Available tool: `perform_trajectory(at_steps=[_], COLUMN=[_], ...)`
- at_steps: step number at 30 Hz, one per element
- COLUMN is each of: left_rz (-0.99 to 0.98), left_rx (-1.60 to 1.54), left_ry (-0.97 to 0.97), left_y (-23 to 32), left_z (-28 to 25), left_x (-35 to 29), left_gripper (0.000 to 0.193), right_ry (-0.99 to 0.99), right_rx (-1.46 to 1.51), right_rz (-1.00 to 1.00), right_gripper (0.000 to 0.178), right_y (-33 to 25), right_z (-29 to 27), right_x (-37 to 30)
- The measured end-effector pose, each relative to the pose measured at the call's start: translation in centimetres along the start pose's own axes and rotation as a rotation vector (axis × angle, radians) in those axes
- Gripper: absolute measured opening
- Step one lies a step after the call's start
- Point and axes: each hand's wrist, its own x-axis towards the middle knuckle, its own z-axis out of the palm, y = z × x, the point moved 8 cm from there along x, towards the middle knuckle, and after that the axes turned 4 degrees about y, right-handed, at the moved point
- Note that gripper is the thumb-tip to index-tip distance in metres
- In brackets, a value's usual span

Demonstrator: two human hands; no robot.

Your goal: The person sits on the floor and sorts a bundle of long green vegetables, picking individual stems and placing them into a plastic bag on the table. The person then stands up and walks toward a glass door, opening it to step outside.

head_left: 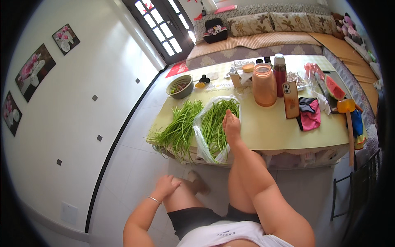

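My right hand reaches over the coffee table to a white plastic bag full of long, thin green vegetable stems. Its fingers are bunched among the stems along the bag's right side, and their tips are partly hidden. To the left of the bag, a loose heap of similar green stems spreads over the table's front edge, some ends hanging down. My left hand, with a bracelet at the wrist, lies on my left knee, fingers stretched out and holding nothing.
On the yellow-covered table stand a grey-green basket, a large orange jar, a dark red flask, a phone, a pink-and-black cloth and a watermelon piece. A folding chair is at right, a sofa behind.
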Motion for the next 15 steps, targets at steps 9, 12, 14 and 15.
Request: perform_trajectory(at_steps=[9,12,14,15], left_rz=[-0.092,-0.113,-0.087,-0.103], left_rx=[-0.066,-0.047,-0.037,-0.035], left_ry=[0.210,0.290,0.305,0.258], left_y=[-0.5,-1.4,-0.4,0.0], left_z=[-0.2,-0.4,-0.8,-0.8], left_x=[-3.1,-5.2,-5.0,-4.7], left_gripper=[0.058,0.058,0.059,0.060], right_ry=[-0.669,-0.999,-1.184,-1.305], right_rx=[-0.901,-1.123,-1.417,-1.461], right_rz=[-0.158,-0.152,0.123,0.375], right_gripper=[0.021,0.025,0.032,0.041], right_y=[-10.1,-12.6,-12.0,-12.4], right_z=[5.9,0.8,-7.1,-10.8], right_x=[-9.5,-15.9,-19.4,-21.9])
